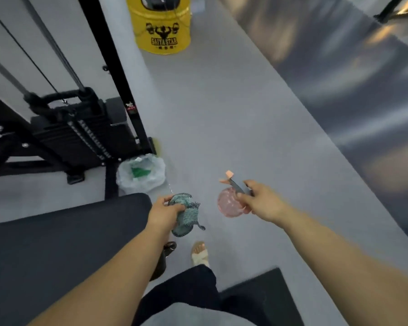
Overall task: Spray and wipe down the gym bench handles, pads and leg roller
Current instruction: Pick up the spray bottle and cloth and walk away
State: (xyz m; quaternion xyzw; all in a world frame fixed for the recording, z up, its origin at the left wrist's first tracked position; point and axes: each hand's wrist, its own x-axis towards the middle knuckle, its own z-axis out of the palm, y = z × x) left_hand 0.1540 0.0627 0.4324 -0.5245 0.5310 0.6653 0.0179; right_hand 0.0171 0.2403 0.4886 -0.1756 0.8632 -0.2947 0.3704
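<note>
My left hand [165, 211] grips a bunched teal checked cloth [186, 217] just past the right end of a dark grey bench pad [64, 234] at lower left. My right hand [260, 200] holds a pink translucent spray bottle [229, 203] with a grey trigger head and a pale orange nozzle, out over the grey floor and pointing up and left. Both hands hang in the air, about a hand's width apart. A second dark pad corner [264, 295] shows at the bottom right. No handles or leg roller can be made out.
A black weight-stack machine [80, 132] with cables and a black upright stands at left. A small bin lined with a white bag [141, 174] sits at its base. A yellow drum [161, 27] stands at the far end. My sandalled foot [199, 254] is on the grey floor.
</note>
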